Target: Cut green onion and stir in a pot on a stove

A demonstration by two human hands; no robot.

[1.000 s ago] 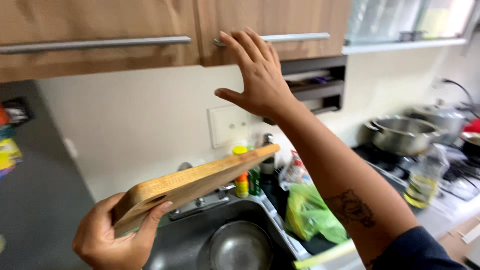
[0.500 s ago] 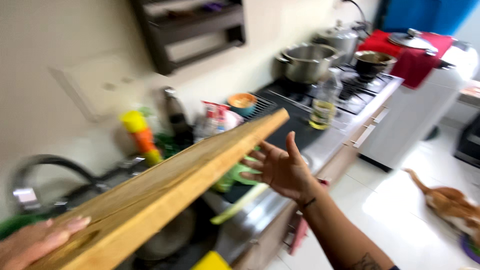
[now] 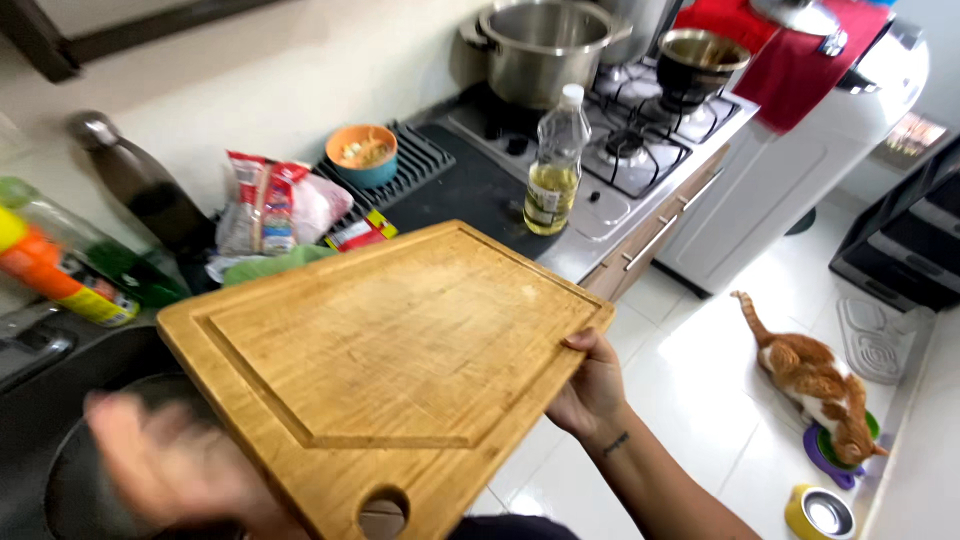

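I see the wooden cutting board (image 3: 385,365) held flat at chest height over the counter edge beside the sink (image 3: 40,390), with the right hand (image 3: 590,390) clamped on its right edge, thumb curled over the top; the left hand (image 3: 165,465) is a blur under the near-left corner, so I cannot tell its grip. My read: stiff, fairly heavy, dry, not fragile; 2 opposite long edges give the best hold, or the round hole at the near end. Oil bottle (image 3: 553,165), snack bag (image 3: 265,205), stove (image 3: 620,150) behind; cat (image 3: 815,385) on the floor.
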